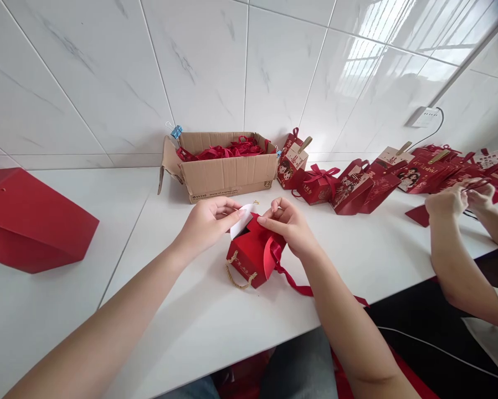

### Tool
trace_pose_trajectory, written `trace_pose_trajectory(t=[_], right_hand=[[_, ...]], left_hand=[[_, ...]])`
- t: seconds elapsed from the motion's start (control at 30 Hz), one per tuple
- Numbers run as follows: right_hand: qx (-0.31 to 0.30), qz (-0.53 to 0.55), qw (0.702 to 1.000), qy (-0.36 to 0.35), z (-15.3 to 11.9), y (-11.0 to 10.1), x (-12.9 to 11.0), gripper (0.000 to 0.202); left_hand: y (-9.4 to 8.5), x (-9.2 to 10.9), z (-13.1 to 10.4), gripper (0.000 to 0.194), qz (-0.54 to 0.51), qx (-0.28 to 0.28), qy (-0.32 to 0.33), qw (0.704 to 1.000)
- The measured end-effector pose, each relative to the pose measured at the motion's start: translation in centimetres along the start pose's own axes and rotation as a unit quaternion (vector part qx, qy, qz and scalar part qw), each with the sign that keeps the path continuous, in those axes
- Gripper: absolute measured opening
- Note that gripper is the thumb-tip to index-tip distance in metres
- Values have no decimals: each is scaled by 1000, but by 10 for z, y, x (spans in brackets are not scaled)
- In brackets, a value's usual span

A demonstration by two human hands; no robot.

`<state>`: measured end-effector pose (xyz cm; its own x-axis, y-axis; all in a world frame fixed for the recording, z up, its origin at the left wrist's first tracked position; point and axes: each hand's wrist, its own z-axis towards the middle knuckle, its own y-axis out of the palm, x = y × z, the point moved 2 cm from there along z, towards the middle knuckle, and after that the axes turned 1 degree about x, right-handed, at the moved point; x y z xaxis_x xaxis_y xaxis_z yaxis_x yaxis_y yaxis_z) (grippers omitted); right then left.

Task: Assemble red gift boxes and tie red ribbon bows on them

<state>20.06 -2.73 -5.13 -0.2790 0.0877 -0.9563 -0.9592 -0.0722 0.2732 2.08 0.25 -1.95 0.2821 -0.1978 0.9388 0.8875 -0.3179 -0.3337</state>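
Observation:
A small red gift box [252, 252] with a twisted gold cord handle [237, 280] stands on the white table between my hands, its top partly open. My left hand [213, 219] pinches a flap [241, 220] whose white inner side faces up, at the box's left edge. On the other side my right hand [288, 221] grips a red flap of the same box between thumb and fingers. A dark red ribbon [294, 284] hangs from the box's right side and trails across the table under my right forearm.
Behind the box, a cardboard carton [227, 177] holds red ribbons [232, 149]. Several decorated red boxes [352, 188] line the wall to the right. A large red box shape [36, 221] is at the left. A co-worker's hands [456, 199] work at the far right.

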Motion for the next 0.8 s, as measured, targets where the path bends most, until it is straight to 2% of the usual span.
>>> trace_pose_trajectory(t=[0.13,0.23,0.67,0.8], right_hand=[[-10,-21,1000,-2,0,1,0,46],[-14,-33,999,-7,1,0,1,45],[-6,-91,996,-24,-1,3,1,38],[7,-120,992,-37,-1,4,0,37]], left_hand=[[2,2,1,38,-51,-56,-8,997],[2,2,2,41,-57,-78,1,995],[3,7,1,39,32,-54,25,998],[4,6,1,36,18,-65,33,997]])
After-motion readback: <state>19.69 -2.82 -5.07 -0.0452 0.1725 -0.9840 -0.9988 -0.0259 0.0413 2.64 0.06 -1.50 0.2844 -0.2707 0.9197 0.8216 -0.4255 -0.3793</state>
